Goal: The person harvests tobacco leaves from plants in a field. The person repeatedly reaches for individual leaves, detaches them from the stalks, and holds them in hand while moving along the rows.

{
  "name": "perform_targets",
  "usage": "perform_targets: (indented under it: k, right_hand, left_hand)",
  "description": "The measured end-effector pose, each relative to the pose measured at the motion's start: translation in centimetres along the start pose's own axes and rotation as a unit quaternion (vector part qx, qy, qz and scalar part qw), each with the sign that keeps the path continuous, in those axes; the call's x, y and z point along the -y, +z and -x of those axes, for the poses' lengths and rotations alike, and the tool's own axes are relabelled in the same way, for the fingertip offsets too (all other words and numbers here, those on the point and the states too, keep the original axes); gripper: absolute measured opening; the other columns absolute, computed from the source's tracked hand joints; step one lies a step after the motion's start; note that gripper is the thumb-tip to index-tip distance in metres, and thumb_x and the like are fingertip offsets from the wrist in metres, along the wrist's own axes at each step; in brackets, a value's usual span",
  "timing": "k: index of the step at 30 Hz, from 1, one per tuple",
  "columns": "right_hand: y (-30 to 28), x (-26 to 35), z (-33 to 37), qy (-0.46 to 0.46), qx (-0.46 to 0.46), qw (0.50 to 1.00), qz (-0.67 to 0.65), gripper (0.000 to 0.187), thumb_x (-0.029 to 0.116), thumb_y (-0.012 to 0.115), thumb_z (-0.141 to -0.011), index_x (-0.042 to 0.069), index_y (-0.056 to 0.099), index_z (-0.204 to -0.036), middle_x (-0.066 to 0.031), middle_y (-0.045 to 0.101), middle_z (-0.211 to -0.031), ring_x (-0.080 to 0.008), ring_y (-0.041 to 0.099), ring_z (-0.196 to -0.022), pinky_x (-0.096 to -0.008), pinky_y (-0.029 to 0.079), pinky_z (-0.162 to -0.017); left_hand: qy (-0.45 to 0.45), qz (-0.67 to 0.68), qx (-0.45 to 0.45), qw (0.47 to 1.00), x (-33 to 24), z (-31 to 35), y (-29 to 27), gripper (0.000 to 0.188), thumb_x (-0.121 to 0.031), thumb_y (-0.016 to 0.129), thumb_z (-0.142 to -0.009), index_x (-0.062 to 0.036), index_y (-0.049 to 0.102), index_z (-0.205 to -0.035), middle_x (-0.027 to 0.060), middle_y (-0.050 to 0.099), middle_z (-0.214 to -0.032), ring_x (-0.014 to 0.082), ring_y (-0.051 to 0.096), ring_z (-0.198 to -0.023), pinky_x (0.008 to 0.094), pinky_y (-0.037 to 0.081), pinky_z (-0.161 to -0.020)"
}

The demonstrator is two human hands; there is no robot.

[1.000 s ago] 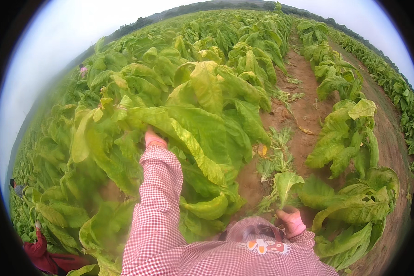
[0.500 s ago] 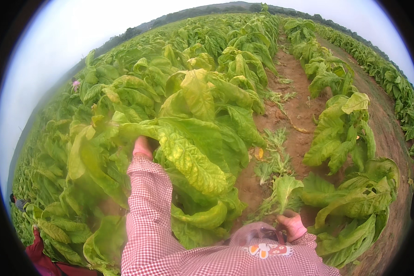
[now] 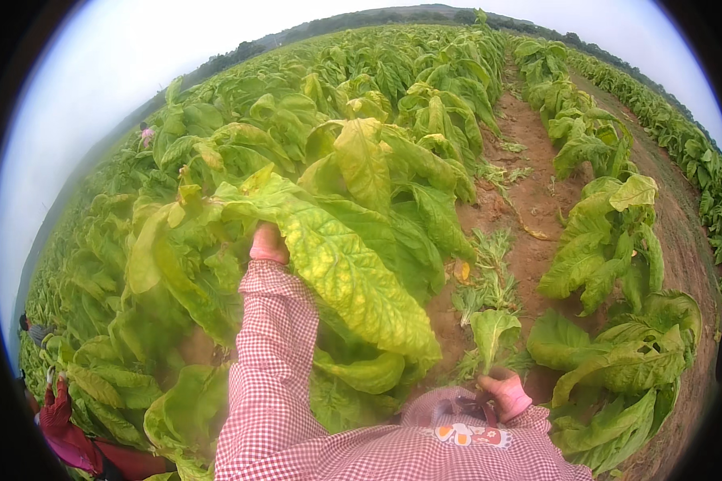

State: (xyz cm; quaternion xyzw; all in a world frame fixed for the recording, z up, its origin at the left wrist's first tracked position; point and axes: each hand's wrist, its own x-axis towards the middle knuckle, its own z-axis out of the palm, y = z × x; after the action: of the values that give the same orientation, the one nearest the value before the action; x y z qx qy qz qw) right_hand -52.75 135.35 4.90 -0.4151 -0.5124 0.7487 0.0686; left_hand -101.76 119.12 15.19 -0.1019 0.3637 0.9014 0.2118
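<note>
My left hand point(image 3: 269, 243) reaches up beneath a large yellow-mottled tobacco leaf point(image 3: 353, 272), with its fingers hidden by the leaf and the foliage. The leaf drapes over the hand, its tip hanging down to the right. At the lower right, close to my body, my right hand point(image 3: 505, 393) is closed round the lower end of a small pale-green tobacco leaf point(image 3: 491, 333), which stands up from the fingers. The tobacco plant point(image 3: 377, 188) in front of me carries several broad, drooping, yellowing leaves.
Bare reddish soil point(image 3: 529, 188) runs as a furrow to the right, strewn with wilted green shoots point(image 3: 489, 276). Another row of tobacco plants point(image 3: 618, 353) borders it. At the lower left shows a co-worker's red sleeve point(image 3: 60, 425); farther off is a person in pink point(image 3: 146, 135).
The mottled leaf has swung right and lower at its tip, showing more of its surface. My left hand has shifted slightly right and up. The whole view has turned a little.
</note>
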Motion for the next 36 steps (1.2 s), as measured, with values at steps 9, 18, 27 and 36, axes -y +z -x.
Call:
perform_targets:
  k: [9, 18, 27, 36]
  right_hand:
    - [-0.7, 0.0, 0.8, 0.045, -0.018, 0.998, -0.048, 0.022, 0.015, 0.065, -0.076, -0.003, 0.056, -0.086, -0.01, 0.059, -0.072, -0.0181, 0.057, -0.06, -0.0284, 0.044, -0.053]
    - [-1.0, -0.2, 0.6, 0.031, -0.029, 0.997, -0.068, 0.02, 0.018, 0.063, -0.078, 0.0, 0.053, -0.079, -0.0121, 0.057, -0.06, -0.0191, 0.053, -0.048, -0.0308, 0.04, -0.039]
    - [-1.0, -1.0, -1.1, 0.025, -0.004, 0.999, -0.04, 0.02, 0.018, 0.063, -0.077, 0.0, 0.055, -0.081, -0.0106, 0.058, -0.061, -0.0181, 0.053, -0.048, -0.0294, 0.042, -0.044]
    - [-0.2, -1.4, -1.3, 0.034, 0.028, 0.999, -0.018, 0.026, 0.018, 0.065, -0.076, -0.004, 0.058, -0.088, -0.0096, 0.06, -0.068, -0.0168, 0.056, -0.056, -0.0287, 0.044, -0.051]
  left_hand:
    - [-0.015, 0.061, 0.007, 0.998, 0.9, -1.3, 2.5, 0.038, -0.019, 0.035, -0.094, -0.0062, 0.041, -0.13, 0.0098, 0.045, -0.134, 0.0264, 0.041, -0.124, 0.044, 0.031, -0.102]
    - [0.002, 0.186, -0.012, 0.982, -0.4, -1.4, 0.5, 0.036, -0.015, 0.036, -0.094, -0.0041, 0.042, -0.128, 0.0111, 0.047, -0.132, 0.0271, 0.043, -0.122, 0.0454, 0.033, -0.101]
    - [0.188, 0.039, -0.055, 0.98, -5.4, 8.6, 0.0, 0.036, -0.007, 0.044, -0.091, -0.0024, 0.042, -0.126, 0.0137, 0.05, -0.128, 0.0279, 0.049, -0.116, 0.0455, 0.038, -0.097]
    - [0.27, -0.234, -0.119, 0.926, -15.4, 6.2, -5.3, 0.048, -0.027, 0.046, -0.092, -0.0037, 0.037, -0.133, 0.0128, 0.045, -0.132, 0.0272, 0.046, -0.118, 0.0414, 0.037, -0.099]
